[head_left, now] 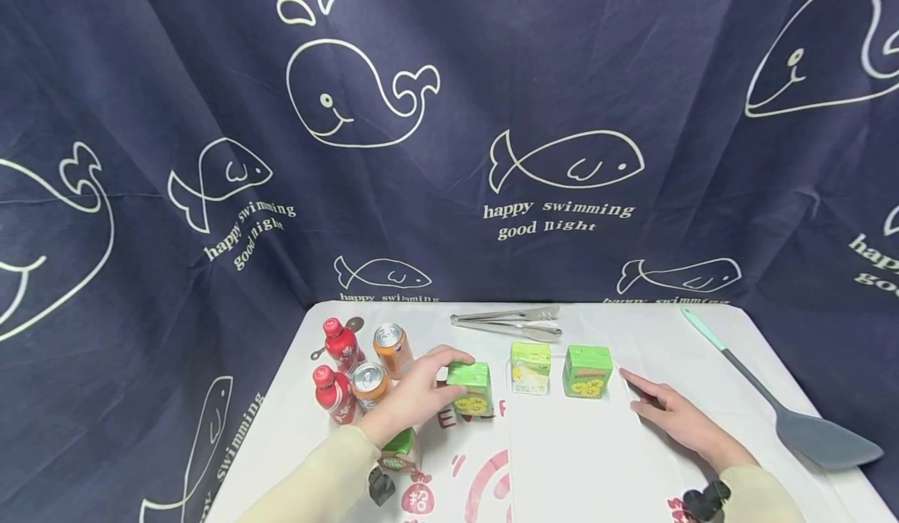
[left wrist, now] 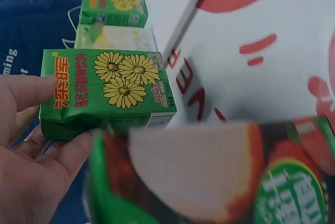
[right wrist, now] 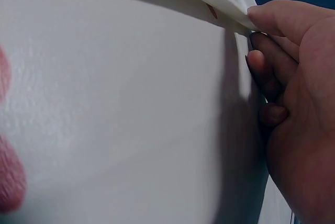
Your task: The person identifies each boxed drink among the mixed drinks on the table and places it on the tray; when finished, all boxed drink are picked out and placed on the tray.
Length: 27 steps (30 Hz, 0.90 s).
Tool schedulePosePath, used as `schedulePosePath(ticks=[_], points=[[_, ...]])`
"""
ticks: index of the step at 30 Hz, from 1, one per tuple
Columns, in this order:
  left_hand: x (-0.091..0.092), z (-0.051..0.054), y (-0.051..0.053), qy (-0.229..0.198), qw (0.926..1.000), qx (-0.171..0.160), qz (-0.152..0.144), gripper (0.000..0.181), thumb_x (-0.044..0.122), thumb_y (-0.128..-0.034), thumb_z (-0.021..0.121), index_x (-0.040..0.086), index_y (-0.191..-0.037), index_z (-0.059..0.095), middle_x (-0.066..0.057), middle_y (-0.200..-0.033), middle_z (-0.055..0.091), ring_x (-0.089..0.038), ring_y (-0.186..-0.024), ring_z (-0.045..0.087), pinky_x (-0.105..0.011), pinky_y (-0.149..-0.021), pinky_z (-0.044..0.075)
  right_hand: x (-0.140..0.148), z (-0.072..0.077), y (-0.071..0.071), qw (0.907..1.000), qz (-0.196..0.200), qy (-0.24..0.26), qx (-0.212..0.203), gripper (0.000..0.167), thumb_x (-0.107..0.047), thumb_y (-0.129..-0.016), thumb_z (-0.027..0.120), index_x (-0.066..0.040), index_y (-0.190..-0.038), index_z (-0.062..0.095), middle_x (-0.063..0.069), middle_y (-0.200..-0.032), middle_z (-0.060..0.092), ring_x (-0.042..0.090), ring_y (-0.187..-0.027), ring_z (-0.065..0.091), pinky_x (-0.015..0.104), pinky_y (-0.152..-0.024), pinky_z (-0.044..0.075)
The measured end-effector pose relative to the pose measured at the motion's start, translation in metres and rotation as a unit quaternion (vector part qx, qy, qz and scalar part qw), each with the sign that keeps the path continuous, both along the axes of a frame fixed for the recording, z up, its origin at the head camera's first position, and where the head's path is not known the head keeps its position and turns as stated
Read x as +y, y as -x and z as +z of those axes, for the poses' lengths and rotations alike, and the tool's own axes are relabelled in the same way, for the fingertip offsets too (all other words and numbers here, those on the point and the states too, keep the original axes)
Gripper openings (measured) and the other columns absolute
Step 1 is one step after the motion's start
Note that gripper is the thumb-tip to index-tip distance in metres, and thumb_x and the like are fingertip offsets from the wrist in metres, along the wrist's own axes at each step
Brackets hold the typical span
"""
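Note:
My left hand [head_left: 420, 386] grips a green drink carton with yellow chrysanthemums [left wrist: 123, 85], thumb and fingers on opposite sides. Whether its base touches the table cannot be told. To its right, a pale green lemon carton [head_left: 530, 371] and another green chrysanthemum carton [head_left: 588, 373] stand side by side at the far end of a white board [head_left: 590, 460]. At the board's right edge, my right hand [head_left: 670, 414] pinches the rim near the far corner; its lower fingers curl in the right wrist view. A carton with a red-brown picture [left wrist: 199, 177] stands below my left wrist.
Two red bottles [head_left: 342, 347] and two orange cans [head_left: 393, 351] stand at the left, beside a small spoon [head_left: 354, 325]. Metal tongs [head_left: 506, 324] lie at the back. A grey spatula [head_left: 822, 437] with a mint handle lies along the right edge. A dark blue curtain [head_left: 449, 218] hangs behind.

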<state>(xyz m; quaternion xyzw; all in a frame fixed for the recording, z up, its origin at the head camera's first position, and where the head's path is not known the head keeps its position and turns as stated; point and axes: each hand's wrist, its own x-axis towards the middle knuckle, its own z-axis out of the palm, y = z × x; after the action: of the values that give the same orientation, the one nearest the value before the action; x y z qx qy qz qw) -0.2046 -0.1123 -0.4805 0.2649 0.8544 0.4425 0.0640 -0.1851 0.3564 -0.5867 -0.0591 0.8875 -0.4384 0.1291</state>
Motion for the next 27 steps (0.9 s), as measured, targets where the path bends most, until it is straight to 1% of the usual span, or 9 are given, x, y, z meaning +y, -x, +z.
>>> schedulePosePath(ticks=[4, 7, 13, 17, 21, 27], points=[[0.009, 0.004, -0.003, -0.010, 0.9998, -0.005, -0.014, 0.041, 0.005, -0.0937, 0.076, 0.016, -0.132, 0.067, 0.007, -0.130, 0.061, -0.014, -0.121, 0.059, -0.030, -0.099, 0.055, -0.001, 0.001, 0.000, 1.0000, -0.005, 0.004, -0.006, 0.067, -0.035, -0.105, 0.061, -0.008, -0.161, 0.038, 0.029, -0.161, 0.035, 0.056, -0.145, 0.030, 0.070, -0.116, 0.025], [0.016, 0.006, -0.006, -0.021, 0.9994, -0.018, -0.022, 0.041, 0.004, -0.0937, 0.076, 0.017, -0.131, 0.067, 0.007, -0.130, 0.061, -0.013, -0.120, 0.059, -0.025, -0.095, 0.056, -0.001, 0.002, 0.000, 0.9999, -0.006, 0.006, -0.012, 0.067, -0.035, -0.105, 0.061, -0.008, -0.162, 0.037, 0.029, -0.161, 0.034, 0.055, -0.145, 0.029, 0.070, -0.117, 0.024], [0.029, 0.008, -0.009, -0.054, 0.9974, -0.035, -0.034, 0.041, -0.002, -0.0924, 0.076, 0.013, -0.130, 0.068, 0.004, -0.130, 0.060, -0.015, -0.120, 0.059, -0.023, -0.090, 0.057, -0.002, 0.001, 0.001, 0.9998, -0.004, -0.001, -0.021, 0.069, -0.037, -0.105, 0.061, -0.009, -0.162, 0.036, 0.027, -0.164, 0.031, 0.056, -0.147, 0.026, 0.070, -0.117, 0.024], [0.038, 0.010, -0.011, -0.062, 0.9963, -0.044, -0.038, 0.041, -0.002, -0.0920, 0.077, 0.014, -0.129, 0.068, 0.004, -0.131, 0.060, -0.016, -0.121, 0.058, -0.022, -0.090, 0.057, -0.002, 0.001, 0.001, 0.9997, -0.004, 0.003, -0.023, 0.069, -0.036, -0.105, 0.061, -0.008, -0.162, 0.036, 0.027, -0.164, 0.030, 0.056, -0.147, 0.025, 0.070, -0.117, 0.024], [0.047, 0.010, -0.012, -0.059, 0.9965, -0.033, -0.049, 0.042, 0.000, -0.0926, 0.077, 0.013, -0.131, 0.068, 0.005, -0.133, 0.060, -0.012, -0.124, 0.057, -0.021, -0.092, 0.056, -0.002, 0.001, 0.001, 0.9997, -0.004, 0.005, -0.022, 0.068, -0.035, -0.105, 0.061, -0.008, -0.162, 0.036, 0.028, -0.164, 0.029, 0.056, -0.147, 0.024, 0.070, -0.117, 0.024], [0.062, 0.009, -0.013, -0.057, 0.9961, -0.022, -0.063, 0.042, 0.000, -0.0920, 0.077, 0.012, -0.131, 0.068, 0.007, -0.130, 0.061, -0.007, -0.122, 0.057, -0.019, -0.091, 0.056, -0.002, 0.001, 0.002, 0.9998, -0.004, 0.003, -0.021, 0.069, -0.036, -0.105, 0.061, -0.007, -0.162, 0.035, 0.028, -0.164, 0.030, 0.056, -0.147, 0.025, 0.069, -0.117, 0.026]])
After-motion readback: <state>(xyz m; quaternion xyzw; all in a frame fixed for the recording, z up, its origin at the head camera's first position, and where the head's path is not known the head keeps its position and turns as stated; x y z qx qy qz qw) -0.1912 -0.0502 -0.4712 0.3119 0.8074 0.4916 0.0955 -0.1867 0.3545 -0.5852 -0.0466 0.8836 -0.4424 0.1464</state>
